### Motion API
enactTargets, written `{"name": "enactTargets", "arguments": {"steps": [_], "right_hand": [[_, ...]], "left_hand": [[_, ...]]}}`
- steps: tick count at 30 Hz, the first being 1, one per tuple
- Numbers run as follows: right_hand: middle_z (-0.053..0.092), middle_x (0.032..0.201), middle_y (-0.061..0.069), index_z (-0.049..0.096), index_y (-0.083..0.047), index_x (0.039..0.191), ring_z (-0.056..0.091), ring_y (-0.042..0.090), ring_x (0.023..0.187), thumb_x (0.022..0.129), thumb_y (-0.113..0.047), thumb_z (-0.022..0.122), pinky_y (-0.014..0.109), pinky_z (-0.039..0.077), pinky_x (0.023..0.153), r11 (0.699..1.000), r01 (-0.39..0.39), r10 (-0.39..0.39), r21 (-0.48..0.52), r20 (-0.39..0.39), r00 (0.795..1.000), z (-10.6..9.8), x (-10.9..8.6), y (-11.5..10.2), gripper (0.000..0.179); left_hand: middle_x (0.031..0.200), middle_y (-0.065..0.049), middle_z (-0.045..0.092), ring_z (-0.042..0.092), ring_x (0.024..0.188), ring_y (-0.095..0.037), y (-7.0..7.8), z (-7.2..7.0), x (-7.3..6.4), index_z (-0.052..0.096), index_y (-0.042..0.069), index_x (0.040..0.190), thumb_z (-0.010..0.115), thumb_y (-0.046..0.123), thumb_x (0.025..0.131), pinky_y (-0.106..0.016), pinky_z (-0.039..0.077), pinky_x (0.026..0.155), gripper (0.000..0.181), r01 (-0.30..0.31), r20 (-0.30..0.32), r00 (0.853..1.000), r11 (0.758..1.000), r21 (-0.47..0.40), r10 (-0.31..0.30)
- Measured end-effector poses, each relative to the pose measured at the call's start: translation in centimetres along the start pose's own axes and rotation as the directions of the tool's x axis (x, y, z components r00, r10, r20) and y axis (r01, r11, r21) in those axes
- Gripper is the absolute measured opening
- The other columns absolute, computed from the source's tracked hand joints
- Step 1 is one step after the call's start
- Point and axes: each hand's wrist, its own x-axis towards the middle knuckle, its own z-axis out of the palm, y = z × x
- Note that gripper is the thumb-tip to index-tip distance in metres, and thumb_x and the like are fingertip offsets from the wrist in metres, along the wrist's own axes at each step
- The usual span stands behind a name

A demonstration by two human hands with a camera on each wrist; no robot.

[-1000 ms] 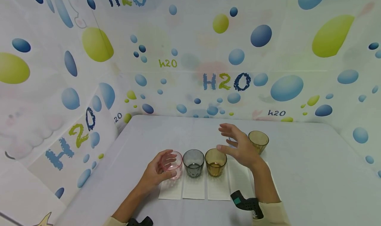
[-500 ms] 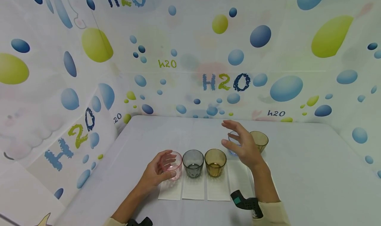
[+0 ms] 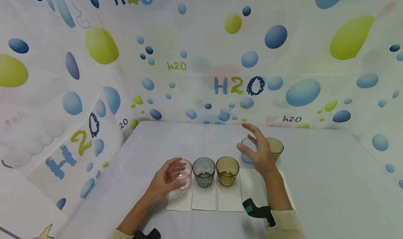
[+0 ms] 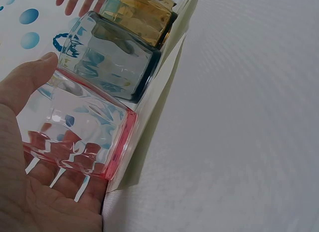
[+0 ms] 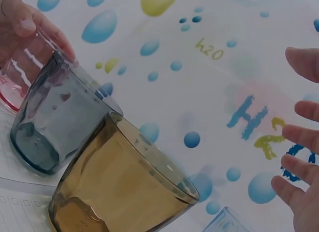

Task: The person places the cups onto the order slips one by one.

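My left hand (image 3: 162, 181) curls round a pink-tinted glass (image 4: 84, 122), thumb near one side and fingers behind it. This glass stands on a white paper strip at the left end of a row. Beside it come a grey glass (image 3: 204, 173) and an amber glass (image 5: 124, 167), each upright on its own strip. My right hand (image 3: 263, 158) hovers with fingers spread, thumb and index apart, holding nothing. Just left of it and partly behind it is a pale blue glass (image 3: 246, 149). A second amber glass (image 3: 276, 147) stands behind that hand, partly hidden.
More white paper strips (image 3: 253, 186) lie to the right of the row, partly under the right forearm. A white-covered table (image 3: 330, 183) carries everything. Behind it hangs a backdrop (image 3: 195, 32) printed with blue and green bubbles.
My right hand has moved a little right and away from me, uncovering more of the blue glass. The left hand stays at the pink glass.
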Motion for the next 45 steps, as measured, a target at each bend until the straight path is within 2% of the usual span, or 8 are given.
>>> {"name": "enactTargets", "arguments": {"steps": [11, 30, 36, 41, 45], "right_hand": [[0.044, 0.155, 0.018, 0.044, -0.004, 0.149, 0.031, 0.031, 0.149, 0.09, -0.015, 0.067, 0.058, 0.022, 0.121, 1.0, -0.001, 0.0, -0.007, -0.027, 1.0, 0.1, 0.2, 1.2, 0.065], [0.045, 0.155, 0.015, 0.046, -0.004, 0.148, 0.032, 0.029, 0.149, 0.09, -0.021, 0.071, 0.05, 0.021, 0.124, 0.992, -0.105, 0.1, -0.065, -0.085, 0.991, 0.0, 0.1, 3.4, 0.065], [0.046, 0.155, 0.014, 0.049, -0.007, 0.147, 0.029, 0.031, 0.151, 0.09, -0.024, 0.072, 0.054, 0.021, 0.123, 0.982, -0.136, 0.122, -0.131, -0.114, 0.986, 0.0, 0.0, 4.0, 0.064], [0.037, 0.161, 0.014, 0.049, -0.012, 0.147, 0.018, 0.032, 0.155, 0.089, -0.029, 0.073, 0.064, 0.014, 0.121, 0.966, -0.185, 0.162, -0.179, -0.138, 0.977, 0.1, -0.2, 4.0, 0.065], [0.031, 0.163, 0.015, 0.05, -0.013, 0.146, 0.015, 0.032, 0.156, 0.089, -0.029, 0.074, 0.068, 0.012, 0.12, 0.96, -0.211, 0.185, -0.182, -0.152, 0.971, 0.1, -0.3, 3.9, 0.064]], "left_hand": [[0.142, -0.022, 0.055, 0.053, 0.132, -0.042, 0.1, -0.1, 0.0, 0.04, 0.007, 0.15, 0.077, 0.005, 0.086, -0.023, 0.049, 0.103, 0.074, -0.01, -0.003, 1.0, 1.0, 0.014, 0.01], [0.142, -0.024, 0.055, 0.055, 0.13, -0.042, -0.1, -0.1, 0.1, 0.04, 0.006, 0.149, 0.077, 0.006, 0.086, -0.025, 0.05, 0.103, 0.073, -0.034, 0.0, 0.999, 0.998, 0.044, 0.034], [0.141, -0.024, 0.056, 0.055, 0.129, -0.042, -0.3, -0.2, 0.1, 0.041, 0.005, 0.149, 0.076, 0.006, 0.087, -0.026, 0.05, 0.103, 0.071, -0.042, 0.003, 0.999, 0.998, 0.055, 0.041], [0.141, -0.024, 0.056, 0.055, 0.13, -0.043, -0.2, -0.1, 0.1, 0.04, 0.005, 0.149, 0.077, 0.006, 0.086, -0.024, 0.049, 0.103, 0.073, -0.027, 0.0, 1.0, 0.999, 0.039, 0.027], [0.141, -0.025, 0.056, 0.055, 0.13, -0.043, -0.2, 0.0, 0.1, 0.04, 0.005, 0.149, 0.077, 0.006, 0.086, -0.025, 0.049, 0.103, 0.073, -0.027, -0.004, 1.0, 0.999, 0.042, 0.027]]}}
